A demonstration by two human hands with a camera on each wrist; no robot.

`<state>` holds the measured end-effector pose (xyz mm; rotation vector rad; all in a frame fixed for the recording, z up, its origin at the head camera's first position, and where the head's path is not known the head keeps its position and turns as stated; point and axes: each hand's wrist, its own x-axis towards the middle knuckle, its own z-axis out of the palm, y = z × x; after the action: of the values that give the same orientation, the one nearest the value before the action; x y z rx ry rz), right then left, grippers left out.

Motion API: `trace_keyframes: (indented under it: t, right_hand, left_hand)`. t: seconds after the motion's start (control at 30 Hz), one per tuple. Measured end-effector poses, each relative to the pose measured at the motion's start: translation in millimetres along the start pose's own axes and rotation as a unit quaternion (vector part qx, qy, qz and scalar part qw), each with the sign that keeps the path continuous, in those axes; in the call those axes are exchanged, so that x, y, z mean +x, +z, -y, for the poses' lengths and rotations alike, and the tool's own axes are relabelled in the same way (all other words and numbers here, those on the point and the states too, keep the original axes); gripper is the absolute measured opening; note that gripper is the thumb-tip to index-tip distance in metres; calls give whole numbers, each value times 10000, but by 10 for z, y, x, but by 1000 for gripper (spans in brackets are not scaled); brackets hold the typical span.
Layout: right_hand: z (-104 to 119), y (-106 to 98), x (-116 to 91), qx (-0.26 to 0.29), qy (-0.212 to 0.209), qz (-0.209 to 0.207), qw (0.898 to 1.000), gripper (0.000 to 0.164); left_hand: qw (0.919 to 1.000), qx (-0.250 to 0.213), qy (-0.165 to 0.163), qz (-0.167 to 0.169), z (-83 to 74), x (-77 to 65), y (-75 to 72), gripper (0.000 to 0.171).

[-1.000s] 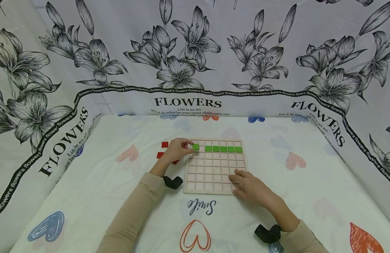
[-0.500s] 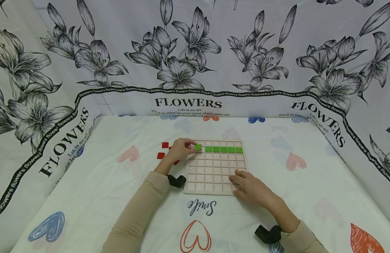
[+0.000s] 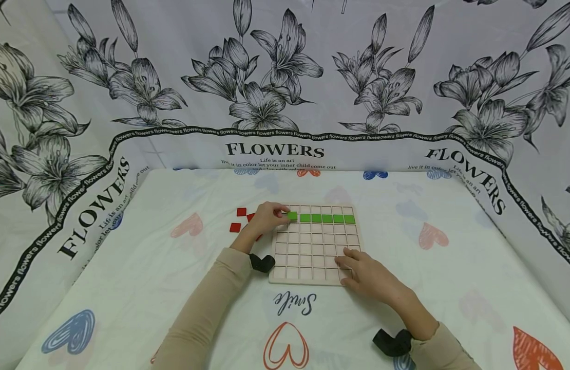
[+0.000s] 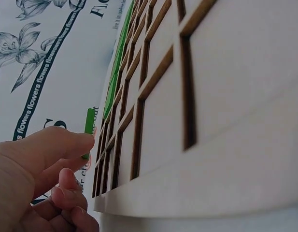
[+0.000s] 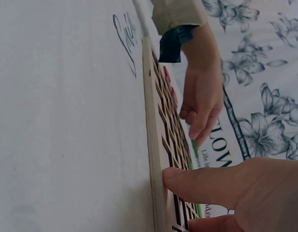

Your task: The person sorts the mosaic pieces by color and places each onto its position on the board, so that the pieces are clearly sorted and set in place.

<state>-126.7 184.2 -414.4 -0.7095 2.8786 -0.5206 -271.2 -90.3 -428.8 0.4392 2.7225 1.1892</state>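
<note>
A pale wooden grid board (image 3: 308,282) lies on the cloth, with square cells. Between thumb and finger my left hand (image 3: 268,218) pinches a green square tile (image 3: 292,216) over the board's far left part. In the left wrist view that tile (image 4: 90,121) stands on edge, partly covered by the fingers. To its right, a row of several green tiles (image 3: 327,218) fills cells, with a small gap between. My right hand (image 3: 370,276) rests on the board's near right corner; in the right wrist view the thumb (image 5: 202,181) touches the board's edge.
Several red square tiles (image 3: 235,227) lie on the cloth left of the board, some partly hidden by the left hand. The white tablecloth (image 3: 128,288) has printed hearts. A flower-print curtain (image 3: 289,113) stands behind the table.
The left hand has shifted a little to the right with the green tile, bringing it closer to the green row. The right hand has stayed in place.
</note>
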Motion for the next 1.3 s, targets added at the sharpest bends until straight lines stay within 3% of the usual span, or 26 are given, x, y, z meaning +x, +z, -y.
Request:
trace_keyframes:
  t: [0.3,0.57,0.8,1.3]
  right_hand:
    - [-12,15,2,4,3,-30,10000,45]
    - [-5,6,2,19,27,-1,10000,45]
    - [5,-4,1,33,61,26,10000,45]
    - [-8,10,16,4,86,18,10000,45]
  left_hand:
    - [9999,100,18,130,16,50,15,24]
    - [9996,25,-182,202,-10,67,14,25]
    - [9994,280,-58,180,-18,85,15,25]
    - [9990,344,-183,232,-17,118,30,27]
